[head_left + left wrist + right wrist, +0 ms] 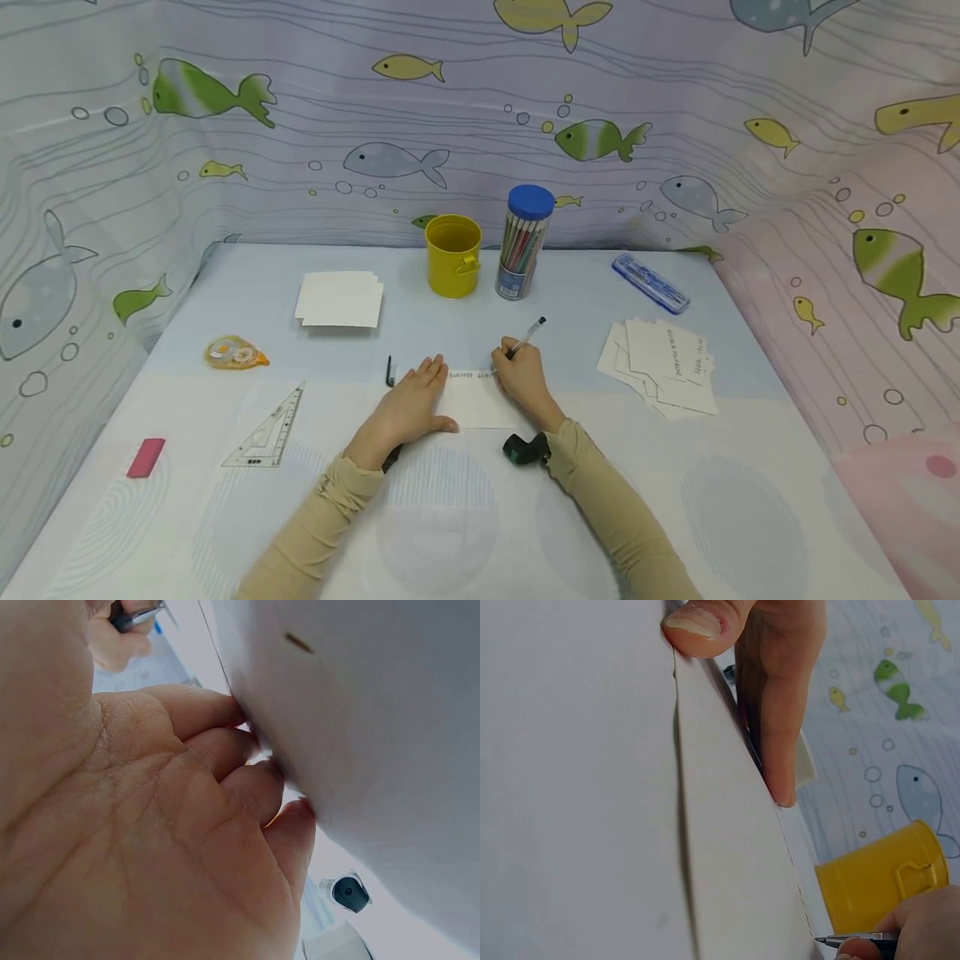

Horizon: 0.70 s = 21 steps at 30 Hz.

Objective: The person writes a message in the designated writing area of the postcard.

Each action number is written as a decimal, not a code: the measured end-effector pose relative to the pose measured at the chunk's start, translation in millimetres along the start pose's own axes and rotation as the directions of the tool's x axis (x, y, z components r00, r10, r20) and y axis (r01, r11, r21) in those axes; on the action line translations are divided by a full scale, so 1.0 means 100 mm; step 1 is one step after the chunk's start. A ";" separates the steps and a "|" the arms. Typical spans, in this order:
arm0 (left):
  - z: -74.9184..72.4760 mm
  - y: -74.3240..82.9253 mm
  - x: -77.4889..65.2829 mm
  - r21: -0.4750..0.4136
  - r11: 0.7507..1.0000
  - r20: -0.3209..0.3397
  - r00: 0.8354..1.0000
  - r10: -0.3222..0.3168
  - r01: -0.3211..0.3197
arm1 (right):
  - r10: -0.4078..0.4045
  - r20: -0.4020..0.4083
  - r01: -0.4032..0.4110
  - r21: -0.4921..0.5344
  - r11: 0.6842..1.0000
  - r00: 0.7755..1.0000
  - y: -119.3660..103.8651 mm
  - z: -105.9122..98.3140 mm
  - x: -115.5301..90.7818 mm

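Observation:
A white card [480, 408] with a line of handwriting along its top lies on the table in the head view. My left hand [411, 404] rests on the card's left side, fingers extended and thumb spread along the lower edge. A pen [534, 328] with a clear barrel and dark grip is pinched in my right hand [527, 382]. Its tip [821, 940] touches the card near the top edge in the right wrist view. Just left of my left fingertips is a black pen cap [389, 372]. The palm fills much of the left wrist view.
Blank cards [341, 300], a yellow bucket [453, 258], a pencil tub [523, 243] and a blue case [651, 284] stand along the back. Written cards [667, 367] lie right. Correction tape [234, 352], a set square [270, 429] and a pink eraser [146, 458] lie left.

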<state>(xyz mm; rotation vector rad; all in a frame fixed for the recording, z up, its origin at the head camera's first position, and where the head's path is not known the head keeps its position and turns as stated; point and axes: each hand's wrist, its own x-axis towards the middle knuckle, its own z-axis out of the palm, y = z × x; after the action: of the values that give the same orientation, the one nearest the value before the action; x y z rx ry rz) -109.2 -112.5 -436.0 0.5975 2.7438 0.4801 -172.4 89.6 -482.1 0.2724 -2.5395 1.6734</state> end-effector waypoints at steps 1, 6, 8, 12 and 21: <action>0.00 0.00 0.00 0.000 1.000 0.001 1.000 0.000 0.000 | 0.000 -0.002 0.000 0.000 1.000 1.000 0.00 0.00 0.00; 0.00 0.00 -0.01 -0.005 1.000 0.011 1.000 0.000 0.000 | 0.007 -0.001 -0.007 -0.015 1.000 1.000 -0.01 0.01 -0.01; -0.01 0.00 -0.01 -0.001 1.000 0.014 1.000 0.002 -0.002 | 0.011 -0.002 -0.011 -0.030 0.999 1.000 -0.02 0.01 -0.01; -0.02 -0.01 0.00 0.011 1.000 0.009 1.000 0.006 -0.006 | 0.009 -0.004 -0.009 -0.072 0.997 1.000 -0.04 0.00 0.02; -0.02 0.00 0.00 -0.013 1.000 0.012 1.000 0.001 -0.001 | 0.030 0.003 -0.030 -0.039 0.999 1.000 -0.02 -0.01 0.02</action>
<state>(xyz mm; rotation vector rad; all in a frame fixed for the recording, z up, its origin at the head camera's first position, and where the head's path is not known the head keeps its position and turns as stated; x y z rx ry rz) -109.9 -112.9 -434.0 0.5973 2.7268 0.4922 -173.8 89.4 -479.1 0.2356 -2.5880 1.6335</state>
